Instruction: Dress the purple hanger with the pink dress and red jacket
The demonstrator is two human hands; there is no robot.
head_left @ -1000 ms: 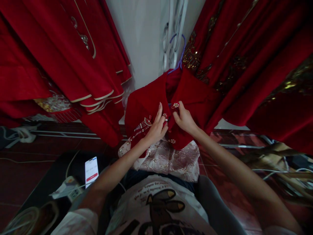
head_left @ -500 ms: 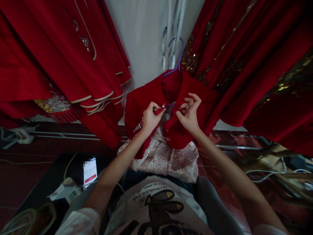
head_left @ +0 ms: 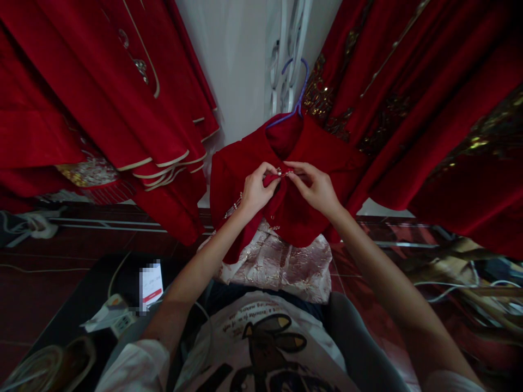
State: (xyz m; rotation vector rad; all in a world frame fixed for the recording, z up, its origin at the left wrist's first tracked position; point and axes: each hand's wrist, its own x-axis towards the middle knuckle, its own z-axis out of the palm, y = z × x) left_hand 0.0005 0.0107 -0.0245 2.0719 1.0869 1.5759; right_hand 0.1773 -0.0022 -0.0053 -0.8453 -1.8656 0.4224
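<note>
A red velvet jacket [head_left: 310,158] hangs in front of me on a purple hanger [head_left: 295,87]. My left hand [head_left: 255,190] pinches the left front edge of the jacket near the collar. My right hand [head_left: 316,188] pinches the right front edge, its fingertips meeting the left hand's at a small pearl clasp [head_left: 281,172]. Beaded trim [head_left: 233,207] dangles on the jacket beside my left wrist. A pale pink brocade skirt [head_left: 286,267] spreads below the jacket, over my lap.
More red garments hang at the left [head_left: 102,92] and the right [head_left: 429,109]. A white wall [head_left: 237,65] stands behind. A phone [head_left: 151,286] and a white power strip [head_left: 112,321] lie at the lower left. Cables [head_left: 457,288] trail over the floor at the right.
Both hands moved up the jacket front from a lower fastener to the one near the collar. They then drew the two edges together until the fingertips met.
</note>
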